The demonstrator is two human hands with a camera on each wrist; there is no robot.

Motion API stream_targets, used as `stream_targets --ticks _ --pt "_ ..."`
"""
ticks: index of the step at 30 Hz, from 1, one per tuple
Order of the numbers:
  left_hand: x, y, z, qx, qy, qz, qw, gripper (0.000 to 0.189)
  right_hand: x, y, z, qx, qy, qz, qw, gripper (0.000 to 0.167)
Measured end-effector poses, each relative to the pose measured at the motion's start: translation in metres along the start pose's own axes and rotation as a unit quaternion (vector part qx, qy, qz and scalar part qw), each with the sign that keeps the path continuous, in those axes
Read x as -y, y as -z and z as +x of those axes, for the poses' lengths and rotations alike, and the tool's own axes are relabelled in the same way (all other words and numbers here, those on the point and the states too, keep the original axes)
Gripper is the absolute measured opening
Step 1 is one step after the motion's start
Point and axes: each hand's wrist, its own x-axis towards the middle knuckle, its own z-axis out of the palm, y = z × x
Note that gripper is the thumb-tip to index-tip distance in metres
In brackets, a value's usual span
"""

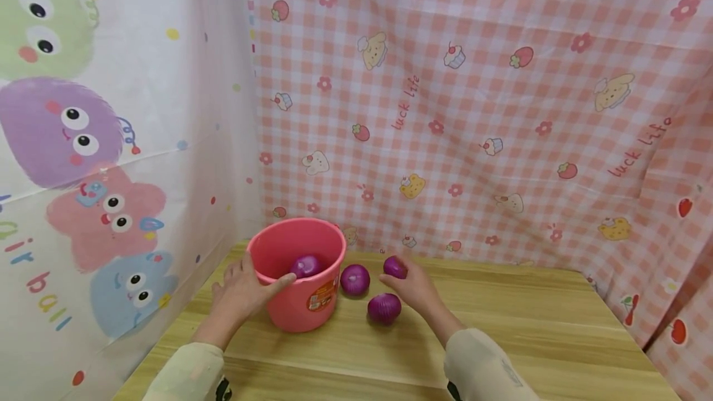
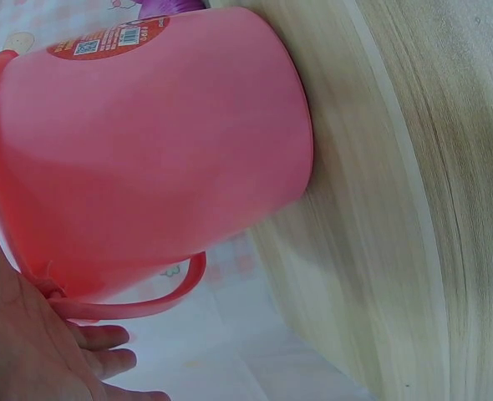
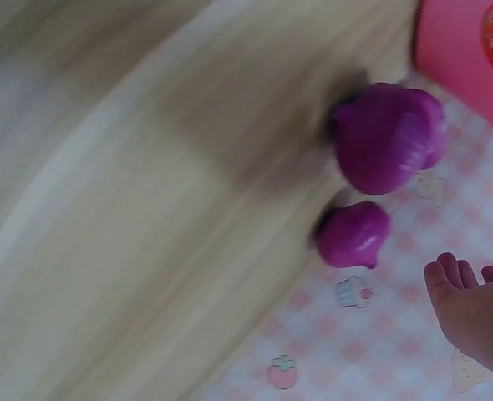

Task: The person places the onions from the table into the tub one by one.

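Note:
A pink bucket (image 1: 301,311) stands upright on the wooden table, with a purple onion (image 1: 306,266) inside. My left hand (image 1: 242,288) rests at the bucket's near left rim, thumb along the rim and fingers spread on the outer side. In the left wrist view those fingers reach past the curved bucket handle (image 2: 138,309). Right of the bucket lie three more onions: one close beside it (image 1: 354,280), one nearer me (image 1: 384,309) and a smaller one (image 1: 395,267) farther back. My right hand (image 1: 414,286) reaches toward the small onion; the right wrist view shows its fingers (image 3: 451,271) apart from it.
A pink checked cloth (image 1: 473,110) hangs behind the table (image 1: 529,327). On the left a white cloth (image 1: 195,110) with cartoon figures hangs close to the table's edge. More printed cloth (image 1: 676,265) borders the right side. An oval label (image 1: 322,297) is on the bucket's front.

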Motion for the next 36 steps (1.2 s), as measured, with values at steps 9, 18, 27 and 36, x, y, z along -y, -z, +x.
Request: stream_targets --ticks 9,18,27,36 --pt "0.001 0.000 0.001 -0.001 0.003 0.002 1.0000 0.140 -0.027 -0.006 -0.011 0.034 -0.043 -0.027 0.9981 0.075" --pt "0.000 0.000 0.001 -0.001 0.005 0.002 1.0000 0.139 -0.035 -0.018 -0.016 0.048 -0.048 -0.019 0.9975 0.075" --pt "0.000 0.000 0.001 -0.001 0.003 0.003 1.0000 0.136 -0.039 -0.025 -0.020 0.048 -0.047 -0.023 0.9975 0.078" --pt "0.000 0.000 0.001 0.003 0.006 0.004 1.0000 0.139 -0.045 -0.031 -0.019 0.046 -0.059 -0.027 0.9968 0.077"
